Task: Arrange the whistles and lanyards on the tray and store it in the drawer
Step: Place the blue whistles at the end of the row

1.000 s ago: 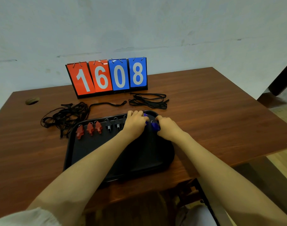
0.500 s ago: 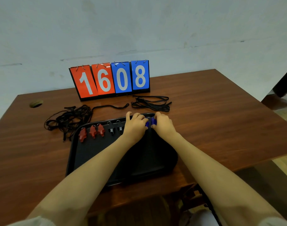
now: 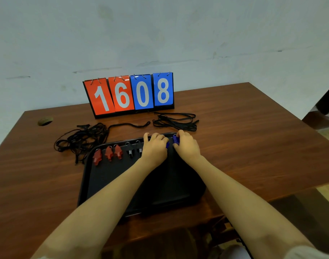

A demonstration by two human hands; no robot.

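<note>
A black tray (image 3: 111, 184) lies on the wooden table in front of me. Along its far edge stand three red whistles (image 3: 109, 153) and two black whistles (image 3: 130, 148) in a row. My right hand (image 3: 187, 145) pinches a blue whistle (image 3: 176, 140) at the tray's far right. My left hand (image 3: 154, 146) rests beside it with fingers curled over another blue whistle (image 3: 167, 145), which it mostly hides. A tangled heap of black lanyards (image 3: 81, 140) lies left of the tray. A second bundle of lanyards (image 3: 175, 121) lies behind my hands.
A flip scoreboard (image 3: 130, 94) reading 1608 stands at the table's far edge against the wall. A cable hole (image 3: 45, 121) is at the far left of the table (image 3: 253, 139). The table's near edge runs just under the tray.
Both hands shifted slightly toward the tray's far edge, staying close together over the blue whistles. The right hand now shows a blue whistle between its fingers more plainly.
</note>
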